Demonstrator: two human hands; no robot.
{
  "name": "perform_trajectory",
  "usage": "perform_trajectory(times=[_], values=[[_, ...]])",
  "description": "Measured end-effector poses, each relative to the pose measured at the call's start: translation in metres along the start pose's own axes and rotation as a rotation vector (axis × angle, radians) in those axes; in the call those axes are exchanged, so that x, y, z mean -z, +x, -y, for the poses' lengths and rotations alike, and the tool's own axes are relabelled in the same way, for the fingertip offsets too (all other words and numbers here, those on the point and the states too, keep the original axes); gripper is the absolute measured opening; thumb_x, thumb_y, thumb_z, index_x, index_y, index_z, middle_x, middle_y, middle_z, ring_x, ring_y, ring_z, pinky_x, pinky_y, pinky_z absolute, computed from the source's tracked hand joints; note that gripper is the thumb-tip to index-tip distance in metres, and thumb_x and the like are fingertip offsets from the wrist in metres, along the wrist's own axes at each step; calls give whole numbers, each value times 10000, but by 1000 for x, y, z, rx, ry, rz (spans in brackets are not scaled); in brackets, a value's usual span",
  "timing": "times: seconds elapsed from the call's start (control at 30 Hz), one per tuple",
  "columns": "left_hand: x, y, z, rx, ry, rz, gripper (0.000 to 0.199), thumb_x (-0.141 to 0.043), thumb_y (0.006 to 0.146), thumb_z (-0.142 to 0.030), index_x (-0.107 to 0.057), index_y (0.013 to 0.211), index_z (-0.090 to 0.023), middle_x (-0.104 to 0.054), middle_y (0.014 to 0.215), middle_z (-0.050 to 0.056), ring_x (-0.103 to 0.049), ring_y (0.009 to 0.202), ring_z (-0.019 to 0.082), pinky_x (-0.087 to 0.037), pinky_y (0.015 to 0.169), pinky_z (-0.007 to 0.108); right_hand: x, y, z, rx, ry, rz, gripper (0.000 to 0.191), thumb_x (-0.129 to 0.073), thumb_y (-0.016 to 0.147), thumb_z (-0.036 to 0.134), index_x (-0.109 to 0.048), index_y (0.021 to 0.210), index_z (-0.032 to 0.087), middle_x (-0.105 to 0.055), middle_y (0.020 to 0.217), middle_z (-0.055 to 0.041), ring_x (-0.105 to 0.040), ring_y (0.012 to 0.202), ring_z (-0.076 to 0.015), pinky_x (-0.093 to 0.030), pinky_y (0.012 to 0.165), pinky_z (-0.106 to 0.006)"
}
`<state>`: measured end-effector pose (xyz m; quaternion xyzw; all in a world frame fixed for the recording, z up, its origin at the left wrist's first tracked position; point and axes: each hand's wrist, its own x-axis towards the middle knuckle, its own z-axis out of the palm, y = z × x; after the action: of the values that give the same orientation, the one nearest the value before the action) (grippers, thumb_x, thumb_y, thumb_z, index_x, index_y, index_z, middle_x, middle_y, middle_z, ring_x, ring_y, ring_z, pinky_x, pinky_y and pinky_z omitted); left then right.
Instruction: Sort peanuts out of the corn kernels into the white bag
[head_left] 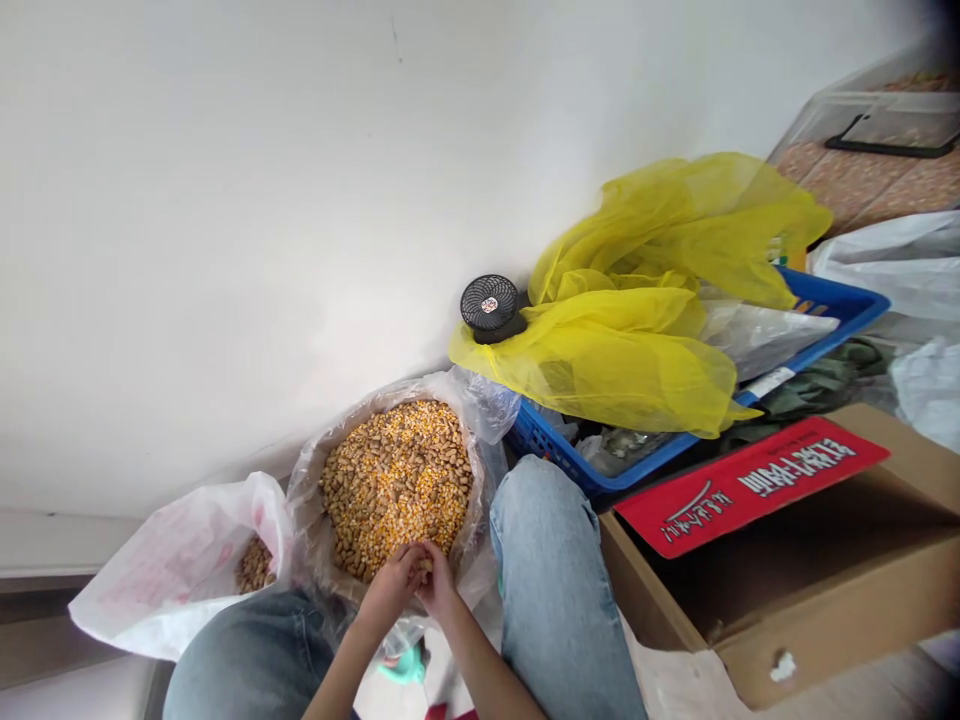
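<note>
A bag lined with clear plastic (304,480) stands between my knees, filled with yellow corn kernels (412,500) and unshelled peanuts (442,435). Over its near rim, my left hand (395,580) and my right hand (437,587) meet with fingertips pinched together. A small tan piece that looks like a peanut (425,566) shows between them, gripped by both hands. Fingers partly cover it. To the left, a white sack (187,550) lies open with more peanuts (255,565) inside its mouth.
A blue basket (652,462) at right holds bags, with yellow mesh cloth (630,350) and a small black fan (490,305) on it. An open cardboard box (817,620) with a red sign (750,485) stands beside my right knee. A clear bin (862,170) sits far right.
</note>
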<state>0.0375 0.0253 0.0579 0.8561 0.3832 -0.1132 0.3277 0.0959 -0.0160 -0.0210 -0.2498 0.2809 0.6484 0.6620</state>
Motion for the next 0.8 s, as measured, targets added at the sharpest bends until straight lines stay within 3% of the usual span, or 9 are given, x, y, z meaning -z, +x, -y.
perform_trajectory(times=[0.2,0.3,0.4,0.53,0.67,0.8], values=[[10,-4,2,-46,-76,-67,258,-407,769,-213,-551,983,-200,-576,1006,59,-551,890,150,-430,821,278,0,2,-1,-24,24,-66,145,-505,695,283,-528,599,176,-571,519,27,-507,434,-79,-364,402,-177],[13,7,14,19,-94,-166,242,-397,787,-278,-551,954,-192,-602,930,55,-567,820,151,-438,787,279,-3,0,0,-53,8,-124,156,-499,704,284,-516,595,173,-548,488,31,-501,418,-80,-374,407,-183],[12,30,30,96,-54,-247,286,-391,791,-288,-511,1020,-165,-589,988,72,-570,841,151,-426,805,279,-5,0,1,-89,-67,-155,200,-496,710,313,-501,569,171,-529,471,21,-490,409,-81,-361,394,-182],[11,73,49,104,122,-250,326,-400,780,-202,-458,1096,-148,-521,1126,93,-498,1027,150,-373,874,262,-6,1,1,-90,-84,-150,202,-502,705,325,-493,570,175,-518,491,20,-468,408,-74,-345,389,-179],[12,110,50,186,291,-177,299,-403,790,-197,-463,1083,-181,-515,1137,70,-461,1070,142,-337,898,254,-6,4,0,-101,-77,-135,198,-467,719,299,-490,571,170,-499,491,30,-459,408,-66,-324,391,-170],[11,124,44,274,392,-150,243,-359,815,-209,-504,1008,-179,-538,1072,69,-502,975,142,-355,828,241,-7,6,1,-113,-76,-156,209,-462,726,304,-486,571,167,-521,517,33,-453,400,-54,-335,414,-175]])
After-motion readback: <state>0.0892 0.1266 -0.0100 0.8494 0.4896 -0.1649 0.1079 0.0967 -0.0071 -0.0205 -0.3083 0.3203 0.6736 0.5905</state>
